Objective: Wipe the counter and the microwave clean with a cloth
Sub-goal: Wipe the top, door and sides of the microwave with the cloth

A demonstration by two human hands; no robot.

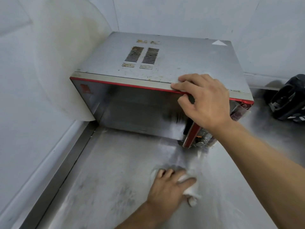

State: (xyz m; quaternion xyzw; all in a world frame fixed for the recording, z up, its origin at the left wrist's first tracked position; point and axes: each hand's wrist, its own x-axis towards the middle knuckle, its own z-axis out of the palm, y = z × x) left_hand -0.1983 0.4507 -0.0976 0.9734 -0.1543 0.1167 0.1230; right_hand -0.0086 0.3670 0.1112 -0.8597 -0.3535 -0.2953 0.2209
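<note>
- 2 bare hands are in view, both reaching forward over a steel worktop (115, 179) set in a white-walled corner.
- The left hand (168, 187) lies palm down on the worktop, near its front, with its fingers loosely bent. It holds 1 bunched white cloth (192, 190) under the thumb and first fingers and presses it onto the steel. Part of the cloth sticks out on the thumb side.
- The right hand (204, 100) grips the top front edge of 1 microwave (173, 63). Its fingers lie nearly flat on the lid and its thumb is bent down against the dark door.
- The microwave stands at the back of the worktop. It is silver with a red trim line, and its top is spotted with grime.
- 2 blocks of vent slots (142, 55) sit side by side on its top.
- 1 round, cloudy white plastic disc (66, 63) leans against the wall, touching the microwave's left side.
- 1 black object (288, 100), blurred, lies on the worktop to the right, apart from the microwave.
</note>
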